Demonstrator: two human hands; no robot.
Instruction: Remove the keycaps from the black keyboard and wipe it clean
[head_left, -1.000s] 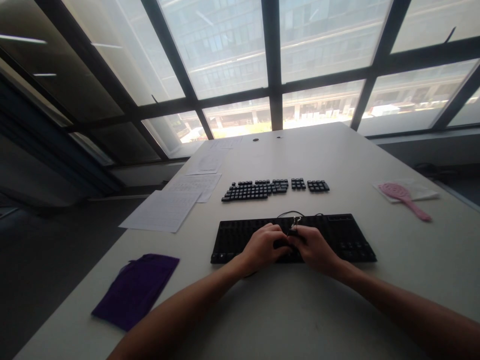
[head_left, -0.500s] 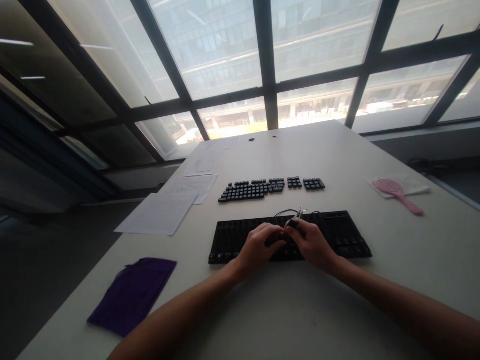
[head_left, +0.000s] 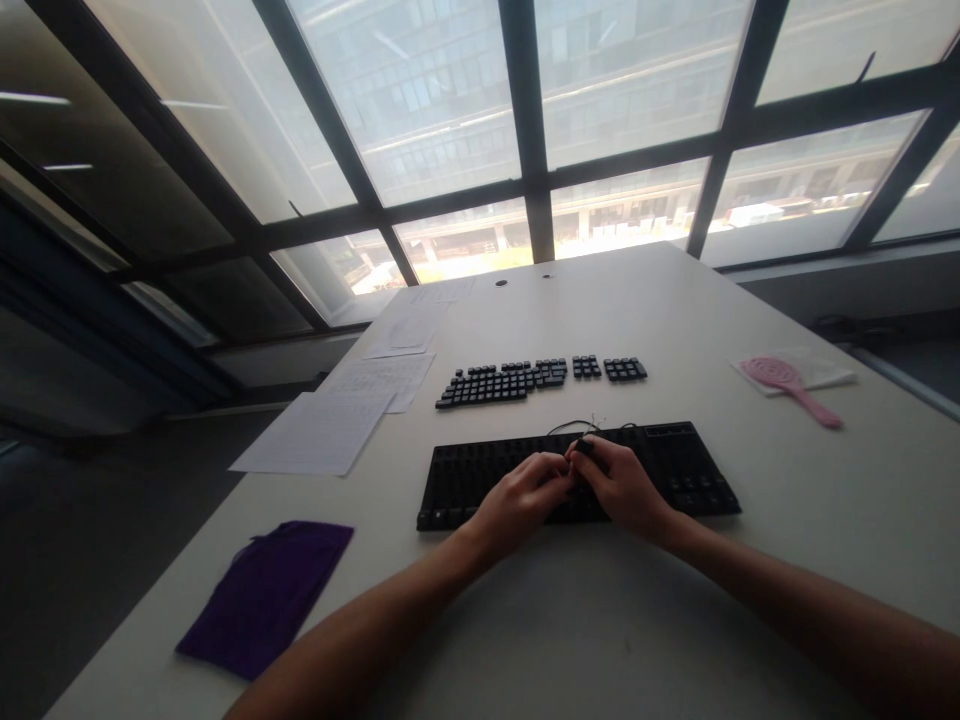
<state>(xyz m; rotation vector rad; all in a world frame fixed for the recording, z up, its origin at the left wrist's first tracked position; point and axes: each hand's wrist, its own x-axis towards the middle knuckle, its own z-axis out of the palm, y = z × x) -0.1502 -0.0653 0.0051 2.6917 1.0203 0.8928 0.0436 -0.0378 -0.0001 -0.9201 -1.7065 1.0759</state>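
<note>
A black keyboard (head_left: pixel 465 485) lies in front of me, many of its keycaps off. My right hand (head_left: pixel 621 488) is closed above its middle, gripping a wire keycap puller (head_left: pixel 584 446); the puller's dark body shows at the fingertips and its thin wires point away from me. My left hand (head_left: pixel 525 492) is closed too, fingertips meeting those of the right hand. What sits between the left fingers is hidden. Behind the keyboard, removed black keycaps (head_left: pixel 495 385) stand in rows laid out like a keyboard, in several groups.
A purple cloth pouch (head_left: pixel 266 598) lies at the left edge of the white table (head_left: pixel 600 610). Printed papers (head_left: pixel 315 430) run along the far left side. On the right, a pink hairbrush (head_left: pixel 795 388) rests partly on a clear plastic bag (head_left: pixel 832 372).
The puller's wires have tilted and sit a little lower, beyond my fingers. My left fingers have closed more tightly against the right fingertips. The keyboard and keycap rows stay put.
</note>
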